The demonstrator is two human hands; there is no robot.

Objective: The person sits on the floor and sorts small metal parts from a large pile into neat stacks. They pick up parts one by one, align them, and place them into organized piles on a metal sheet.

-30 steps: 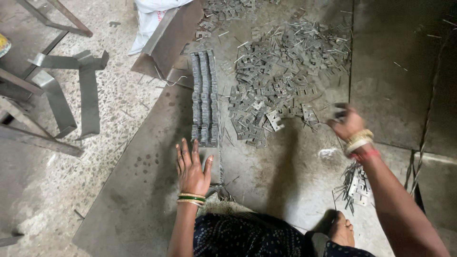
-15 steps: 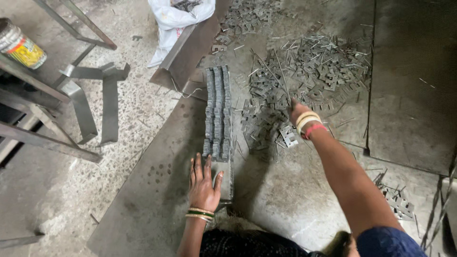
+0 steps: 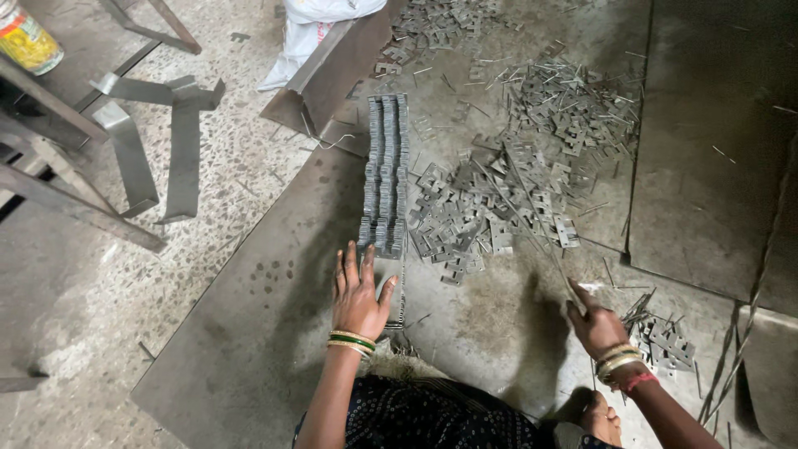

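**Two hands low on a steel sheet, one flat, one closed on a thin rod**

Two bare hands sit at the near edge of the view, above the person's dark dotted garment [image 3: 432, 416]. The left hand [image 3: 359, 298], with green and gold bangles at the wrist, lies palm down on the grey steel sheet [image 3: 249, 333] that covers the floor, its fingers [image 3: 352, 264] spread and straight, gripping nothing. Their tips touch the near end of a long stack of stamped metal plates [image 3: 385, 170], set on edge in three tight rows that run away toward 12 o'clock.

At 3 o'clock from the left hand, well apart from it, the right hand [image 3: 595, 326] is curled shut around the near end of a thin metal rod [image 3: 532, 229]. The rod slants away toward 11 o'clock and lies across a loose heap of flat notched plates [image 3: 490, 208]. Just beside the right wrist, at 3 o'clock, is a small cluster of the same plates with a few wires [image 3: 665, 337]. A bare foot shows at the bottom edge below that wrist.

Farther off, more loose plates [image 3: 573, 104] spread toward 1 o'clock. Beyond the stack's far end a bent steel channel [image 3: 332, 75] lies slanted, with a white sack [image 3: 312, 25] behind it. At 10 o'clock, on the speckled floor, lie bent metal strips [image 3: 179, 141] beside dark angle-iron bars, and a yellow tin [image 3: 29, 41] stands in the far corner.
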